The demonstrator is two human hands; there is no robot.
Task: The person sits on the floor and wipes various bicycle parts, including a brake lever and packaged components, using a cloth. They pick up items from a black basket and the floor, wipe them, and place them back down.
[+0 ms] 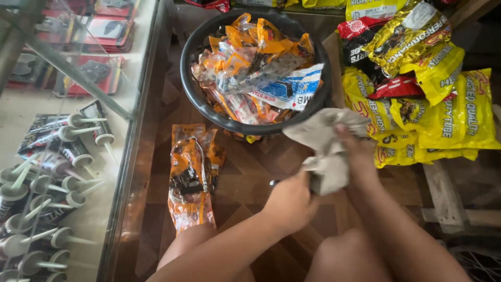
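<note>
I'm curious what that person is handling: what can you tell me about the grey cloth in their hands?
The grey cloth looks like soft, worn fabric, crumpled and bunched. The right hand grips its upper part, and the left hand presses the lower end, where a small dark object barely shows. It is held above the wooden floor, just in front of the black basin.

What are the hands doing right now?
Left hand: closed on a small dark object, which cannot be told.
Right hand: closed on a grey rag.
</note>
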